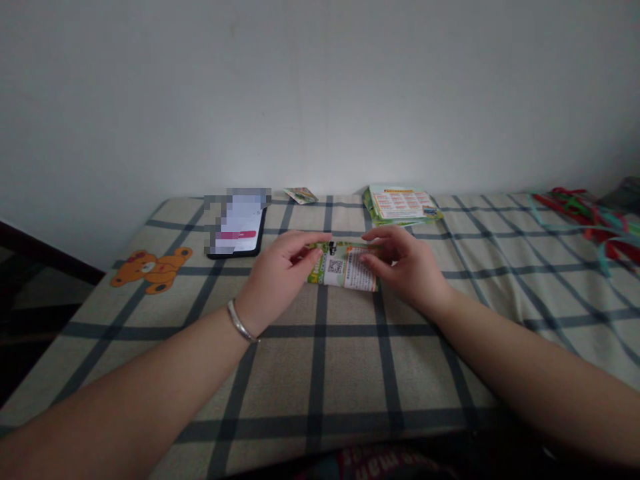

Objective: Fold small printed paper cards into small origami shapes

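A small green-and-white printed leaflet [345, 268], with a square code and lines of small text, stands tilted just above the checked cloth. My left hand [285, 270] pinches its left end between thumb and fingers, and a silver bangle circles that wrist. At the other end, my right hand [407, 263] has its thumb on the printed face and its fingers curled over the top edge. Parts of both ends are covered by my fingers. Behind my right hand lies a stack of similar printed sheets [400, 204].
A phone [237, 230] with a lit screen lies at the back left, near a teddy bear cutout [153, 269]. A small folded card [301, 195] rests by the wall [320, 93]. Red and teal ribbons [590, 217] are heaped at the far right on the checked cloth [350, 373].
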`<state>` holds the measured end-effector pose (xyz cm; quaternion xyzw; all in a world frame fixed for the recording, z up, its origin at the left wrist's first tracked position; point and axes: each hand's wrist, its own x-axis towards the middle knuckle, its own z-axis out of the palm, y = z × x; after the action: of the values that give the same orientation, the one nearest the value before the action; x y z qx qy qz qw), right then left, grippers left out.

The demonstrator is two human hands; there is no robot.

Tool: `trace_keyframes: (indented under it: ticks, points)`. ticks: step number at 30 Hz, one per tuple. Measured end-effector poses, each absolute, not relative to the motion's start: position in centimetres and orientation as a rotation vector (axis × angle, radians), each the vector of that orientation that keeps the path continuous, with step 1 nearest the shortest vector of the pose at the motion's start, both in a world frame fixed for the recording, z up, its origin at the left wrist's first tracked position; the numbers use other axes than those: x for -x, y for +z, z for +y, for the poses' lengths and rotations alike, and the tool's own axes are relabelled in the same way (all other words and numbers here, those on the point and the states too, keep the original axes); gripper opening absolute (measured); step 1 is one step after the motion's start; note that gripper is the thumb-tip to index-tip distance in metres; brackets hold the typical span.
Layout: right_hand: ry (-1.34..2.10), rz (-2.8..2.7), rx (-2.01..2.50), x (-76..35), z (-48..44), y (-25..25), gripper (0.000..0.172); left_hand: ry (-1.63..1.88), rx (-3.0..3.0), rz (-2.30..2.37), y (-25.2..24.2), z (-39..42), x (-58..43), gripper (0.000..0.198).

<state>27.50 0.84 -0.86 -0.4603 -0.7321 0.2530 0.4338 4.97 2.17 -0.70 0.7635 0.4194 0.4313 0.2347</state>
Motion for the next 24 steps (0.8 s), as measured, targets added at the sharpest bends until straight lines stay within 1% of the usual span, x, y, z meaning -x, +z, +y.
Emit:
trace_keyframes:
  ticks: [3, 9, 13, 19, 24]
  points:
    - [0.681, -1.767, 1.177, -27.59, 1.03, -1.00, 0.029, 1.208, -2.045, 1.172, -0.87, 2.33, -4.93, 0.027]
    - [0.782, -1.695, 1.101, -27.47, 1.54, -1.44, 0.025, 1.195, -2.020, 1.149, -0.97, 2.21, -5.02, 0.026]
    - [0.792, -1.658, 1.100, -27.13, 1.31, -1.09, 0.022, 1.229, -2.010, 1.138, -0.99, 2.09, -5.07, 0.024]
    - [0.817, -1.732, 1.068, -27.39, 0.89, -0.73, 0.024, 1.255, -1.753, 1.142, -0.98, 2.11, -5.20, 0.021]
    - [0.793, -1.734, 1.099, -27.48, 0.94, -0.94, 0.023, 1.247, -1.757, 1.139, -0.98, 2.10, -5.23, 0.021]
